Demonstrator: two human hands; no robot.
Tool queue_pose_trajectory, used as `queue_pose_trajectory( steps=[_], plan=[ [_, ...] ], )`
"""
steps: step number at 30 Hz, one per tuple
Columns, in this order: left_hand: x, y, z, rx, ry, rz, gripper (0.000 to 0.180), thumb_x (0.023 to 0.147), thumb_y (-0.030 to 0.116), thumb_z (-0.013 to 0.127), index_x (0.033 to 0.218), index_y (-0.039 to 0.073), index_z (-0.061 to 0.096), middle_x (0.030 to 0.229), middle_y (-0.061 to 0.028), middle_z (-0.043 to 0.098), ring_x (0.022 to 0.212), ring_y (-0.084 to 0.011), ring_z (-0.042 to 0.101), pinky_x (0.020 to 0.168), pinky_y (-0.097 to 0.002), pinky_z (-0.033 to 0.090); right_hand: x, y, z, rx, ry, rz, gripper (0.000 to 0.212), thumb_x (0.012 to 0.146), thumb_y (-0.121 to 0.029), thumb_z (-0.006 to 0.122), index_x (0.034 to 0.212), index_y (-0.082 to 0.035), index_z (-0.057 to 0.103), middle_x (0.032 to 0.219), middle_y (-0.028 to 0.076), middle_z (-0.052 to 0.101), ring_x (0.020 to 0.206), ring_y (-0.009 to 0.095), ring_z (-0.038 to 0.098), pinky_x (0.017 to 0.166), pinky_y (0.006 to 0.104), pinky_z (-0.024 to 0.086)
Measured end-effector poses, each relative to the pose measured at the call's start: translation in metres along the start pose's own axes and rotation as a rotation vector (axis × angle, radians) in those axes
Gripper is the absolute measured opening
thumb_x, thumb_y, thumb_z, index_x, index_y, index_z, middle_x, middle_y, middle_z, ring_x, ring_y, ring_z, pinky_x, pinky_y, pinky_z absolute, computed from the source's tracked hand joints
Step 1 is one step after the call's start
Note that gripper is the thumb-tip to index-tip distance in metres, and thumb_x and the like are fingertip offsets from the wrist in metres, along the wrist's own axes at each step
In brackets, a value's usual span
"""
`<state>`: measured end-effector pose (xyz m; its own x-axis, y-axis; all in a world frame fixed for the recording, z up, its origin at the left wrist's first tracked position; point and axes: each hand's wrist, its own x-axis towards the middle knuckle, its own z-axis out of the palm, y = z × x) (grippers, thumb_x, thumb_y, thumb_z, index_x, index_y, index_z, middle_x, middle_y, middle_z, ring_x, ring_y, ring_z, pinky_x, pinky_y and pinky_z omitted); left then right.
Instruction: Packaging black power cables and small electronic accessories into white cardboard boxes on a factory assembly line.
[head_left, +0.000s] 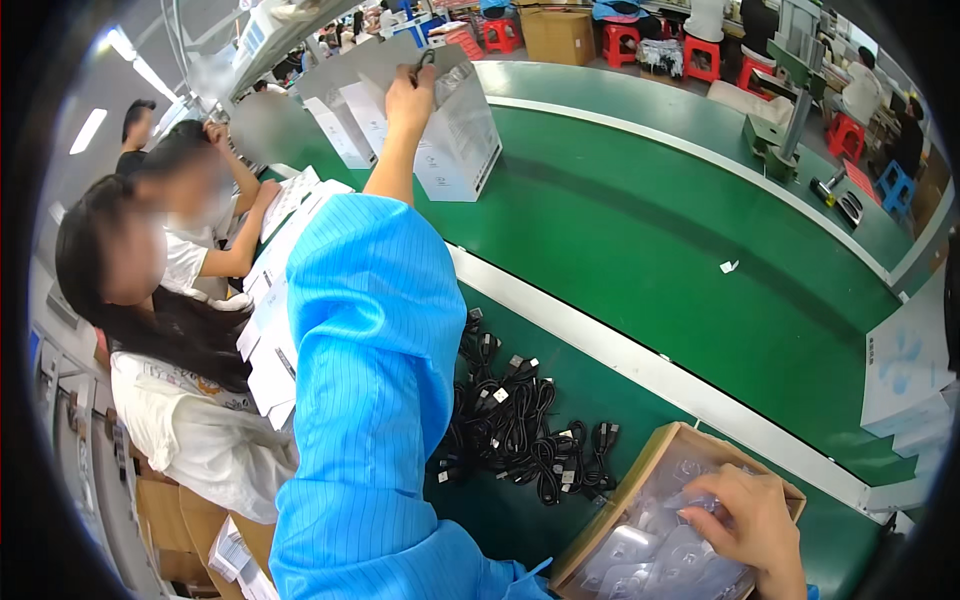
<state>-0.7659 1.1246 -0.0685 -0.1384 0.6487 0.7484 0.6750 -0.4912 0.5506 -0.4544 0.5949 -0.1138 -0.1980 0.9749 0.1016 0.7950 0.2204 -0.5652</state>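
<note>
My left arm, in a blue striped sleeve, stretches far forward across the bench. At its end my left hand (408, 98) is closed on a small black cable (427, 58) above an open white carton (458, 150) on the green belt. Low on the right, my right hand (745, 515) reaches into a cardboard box (655, 455) of clear plastic pieces (625, 548). Its thumb and forefinger are apart over the pieces, and nothing shows gripped between them. Between the two hands lies a pile of bundled black cables (515, 415).
More white cartons (345, 130) stand beside the open one. A metal rail (600, 325) separates bench and belt. A white scrap (729, 267) lies on the belt (620, 220). White boxes (905, 350) stand at right. Two people sit close on the left, near flat white cartons (268, 340).
</note>
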Motion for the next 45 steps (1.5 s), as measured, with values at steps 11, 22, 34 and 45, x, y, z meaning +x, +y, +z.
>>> queue_pose_trajectory(
  steps=[11, 22, 34, 45],
  plan=[
    [-0.03, 0.018, -0.011, -0.331, 0.418, 0.209, 0.029, 0.089, 0.026, 0.061, 0.098, -0.001, 0.056, 0.08, -0.0129, 0.06, 0.074, -0.0215, 0.056, 0.072, -0.0343, 0.045, -0.002, 0.0, 0.003, -0.012, 0.006, 0.005, 0.023, 0.07, -0.017, 0.077, 0.087, -0.011, 0.064, 0.065, 0.001, 0.056, 0.046, 0.015, 0.051, 0.046, 0.0277, 0.038],
    [-0.059, 0.029, -0.099, 0.168, -0.242, 0.118, 0.022, 0.087, 0.02, 0.062, 0.103, 0.004, 0.062, 0.092, -0.0139, 0.065, 0.083, -0.0171, 0.061, 0.077, -0.0287, 0.046, -0.004, 0.002, 0.004, -0.01, 0.027, -0.068, 0.024, 0.07, -0.017, 0.077, 0.089, -0.011, 0.064, 0.066, 0.002, 0.056, 0.047, 0.015, 0.052, 0.046, 0.0274, 0.04],
    [0.005, 0.048, -0.065, 0.519, -0.76, 0.478, 0.024, 0.087, 0.024, 0.057, 0.104, 0.009, 0.066, 0.103, -0.0164, 0.065, 0.098, -0.0363, 0.059, 0.086, -0.0433, 0.045, -0.006, 0.005, 0.004, -0.019, 0.033, -0.102, 0.023, 0.072, -0.018, 0.075, 0.091, -0.011, 0.064, 0.069, 0.002, 0.057, 0.049, 0.016, 0.054, 0.047, 0.0284, 0.042],
    [-0.017, 0.001, -0.025, 0.44, -0.786, 0.414, 0.052, 0.096, 0.039, 0.047, 0.132, 0.002, 0.046, 0.132, -0.0198, 0.05, 0.123, -0.0352, 0.046, 0.103, -0.0383, 0.036, 0.001, -0.001, 0.003, 0.006, 0.016, -0.098, 0.026, 0.07, -0.012, 0.076, 0.093, -0.008, 0.064, 0.071, 0.005, 0.058, 0.052, 0.018, 0.055, 0.048, 0.0291, 0.043]
  ],
)
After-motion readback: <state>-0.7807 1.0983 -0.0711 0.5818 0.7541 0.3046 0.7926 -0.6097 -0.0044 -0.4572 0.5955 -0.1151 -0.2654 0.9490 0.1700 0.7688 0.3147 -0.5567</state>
